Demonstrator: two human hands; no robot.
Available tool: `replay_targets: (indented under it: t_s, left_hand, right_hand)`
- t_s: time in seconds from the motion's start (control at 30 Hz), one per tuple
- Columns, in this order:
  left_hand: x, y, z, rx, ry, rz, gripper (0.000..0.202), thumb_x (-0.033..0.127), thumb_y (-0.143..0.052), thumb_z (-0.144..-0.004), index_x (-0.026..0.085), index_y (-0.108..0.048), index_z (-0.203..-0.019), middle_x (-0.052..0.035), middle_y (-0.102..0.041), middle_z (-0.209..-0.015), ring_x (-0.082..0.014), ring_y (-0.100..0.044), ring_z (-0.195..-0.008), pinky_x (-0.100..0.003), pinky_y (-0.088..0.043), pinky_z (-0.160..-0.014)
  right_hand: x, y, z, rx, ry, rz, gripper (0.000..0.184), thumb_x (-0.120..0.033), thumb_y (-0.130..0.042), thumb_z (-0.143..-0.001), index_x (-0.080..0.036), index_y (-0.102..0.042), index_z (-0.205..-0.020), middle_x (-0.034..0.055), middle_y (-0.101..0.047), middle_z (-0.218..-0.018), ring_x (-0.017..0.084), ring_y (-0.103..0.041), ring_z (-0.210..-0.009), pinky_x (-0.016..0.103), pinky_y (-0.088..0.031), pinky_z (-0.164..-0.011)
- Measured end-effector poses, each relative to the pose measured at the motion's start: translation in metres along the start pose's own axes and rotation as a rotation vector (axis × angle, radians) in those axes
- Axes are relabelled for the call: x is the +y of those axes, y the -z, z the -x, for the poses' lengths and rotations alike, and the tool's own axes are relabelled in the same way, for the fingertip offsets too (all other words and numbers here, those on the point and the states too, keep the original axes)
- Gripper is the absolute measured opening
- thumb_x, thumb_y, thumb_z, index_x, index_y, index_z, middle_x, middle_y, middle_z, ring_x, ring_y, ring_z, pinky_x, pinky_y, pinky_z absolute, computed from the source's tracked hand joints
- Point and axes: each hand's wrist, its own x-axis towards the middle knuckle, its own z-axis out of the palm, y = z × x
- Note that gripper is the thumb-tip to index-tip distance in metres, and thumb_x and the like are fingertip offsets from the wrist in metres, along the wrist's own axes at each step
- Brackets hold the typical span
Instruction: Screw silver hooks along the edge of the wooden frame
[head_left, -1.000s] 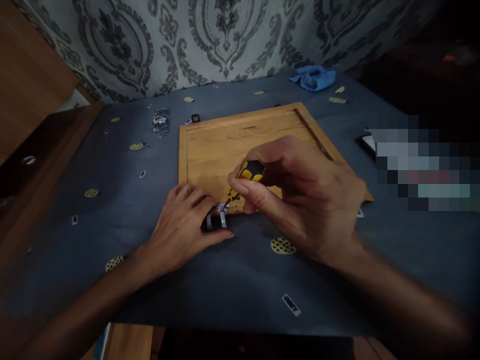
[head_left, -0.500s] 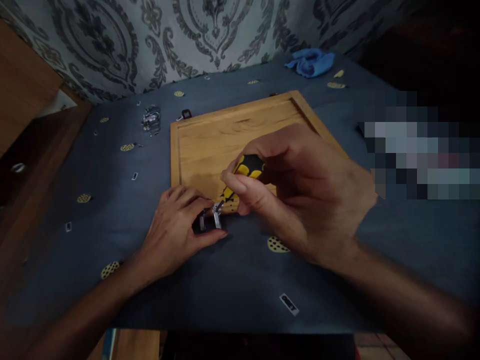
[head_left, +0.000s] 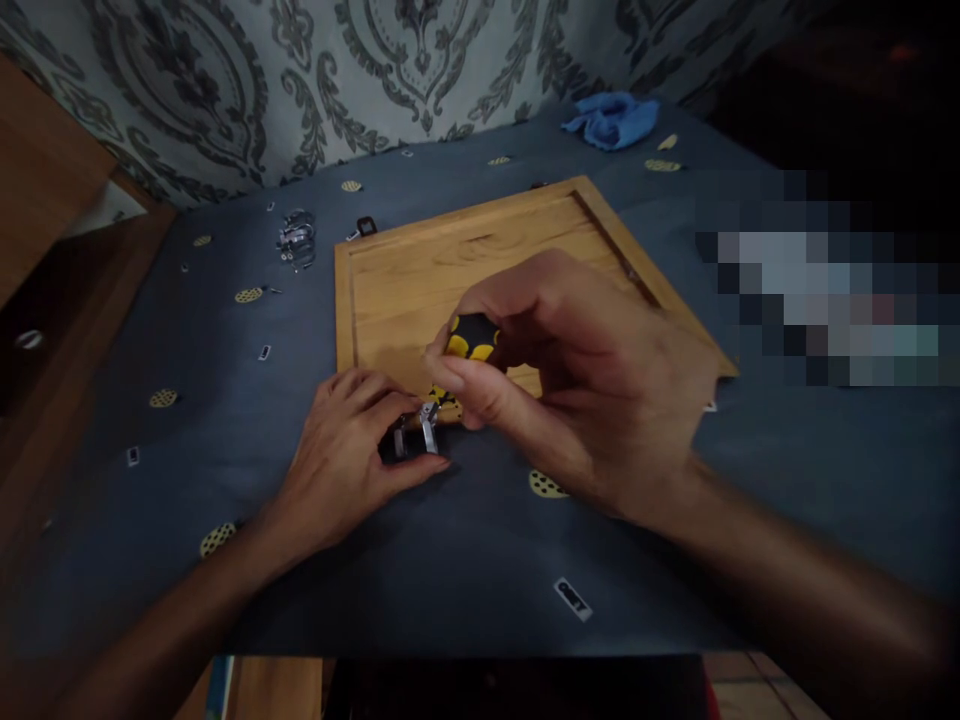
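Fingers (head_left: 495, 290) and thumb of the right hand (head_left: 592, 390) clasp a black-and-yellow screwdriver (head_left: 472, 337), its handle tilted up and its lower end angled down toward a silver metal hinge (head_left: 430, 432) at the near edge of a framed wooden panel (head_left: 480, 245), which lies flat, apparently for steady support. The left hand (head_left: 341, 445) arches beside the hinge, thumb and forefinger on either side, probably to keep it from shifting; I cannot tell whether they truly grasp it, since the hand covers its left part. Whether the screwdriver's tip touches the metal is too small and dim to make out. Off the panel's left side, loose metal fittings (head_left: 298, 240) sit together on the dark blue tablecloth (head_left: 450, 580), perhaps grouped to be within reach; a crumpled blue cloth (head_left: 613, 122) lies behind the panel, and pixelation hides whatever is at the right
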Motion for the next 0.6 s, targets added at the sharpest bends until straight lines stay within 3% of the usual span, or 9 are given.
replay_targets:
  t_s: [0.13,0.23,0.33,0.43,0.6]
  left_hand:
    - [0.0,0.0007,-0.0003,-0.008,0.017,0.024,0.034,0.051,-0.075,-0.086,0.027,-0.072,-0.11,-0.0055,-0.073,-0.103,-0.0321,-0.064,-0.101,-0.053,-0.051,-0.087]
    - [0.0012,0.0028,-0.0009,-0.013,0.023,0.033,0.034,0.055,-0.073,-0.087,0.025,-0.072,-0.103,-0.0054,-0.072,-0.097,-0.0313,-0.064,-0.096,-0.053,-0.051,-0.085]
    - [0.0018,0.0036,-0.001,0.004,0.012,0.044,0.034,0.055,-0.073,-0.087,0.023,-0.071,-0.096,-0.005,-0.072,-0.094,-0.0305,-0.064,-0.096,-0.052,-0.051,-0.087]
    - [0.0008,0.0018,-0.0008,0.006,0.011,0.041,0.031,0.05,-0.075,-0.087,0.024,-0.071,-0.103,-0.004,-0.073,-0.099,-0.0301,-0.064,-0.099,-0.05,-0.051,-0.087]
    - [-0.002,-0.0023,-0.0001,0.031,-0.004,0.035,0.033,0.045,-0.079,-0.084,0.025,-0.071,-0.109,-0.0038,-0.074,-0.105,-0.0298,-0.064,-0.101,-0.047,-0.05,-0.087]
  right_hand:
    - [0.0003,0.003,-0.0024,-0.036,0.099,-0.034,0.016,-0.035,-0.071,-0.094,-0.023,-0.068,-0.102,-0.0011,-0.07,-0.091,0.01,-0.064,-0.064,0.022,-0.057,-0.059]
    - [0.0,0.0053,-0.0048,-0.12,0.127,-0.09,0.02,-0.031,-0.066,-0.097,-0.022,-0.07,-0.115,0.0001,-0.075,-0.095,0.011,-0.069,-0.067,0.022,-0.058,-0.061]
    - [-0.0009,0.0057,-0.0061,-0.161,0.089,-0.195,0.016,-0.029,-0.065,-0.098,-0.021,-0.071,-0.109,-0.0006,-0.075,-0.091,0.009,-0.066,-0.057,0.022,-0.057,-0.053]
    - [-0.0004,0.0029,-0.0062,-0.108,0.064,-0.291,0.005,-0.024,-0.071,-0.092,-0.021,-0.068,-0.094,-0.0027,-0.069,-0.087,0.007,-0.063,-0.055,0.02,-0.055,-0.051]
    - [0.0035,-0.0031,-0.0066,-0.06,-0.042,-0.47,0.026,-0.031,-0.078,-0.087,-0.02,-0.056,-0.081,-0.0057,-0.061,-0.078,0.005,-0.057,-0.053,0.016,-0.047,-0.045]
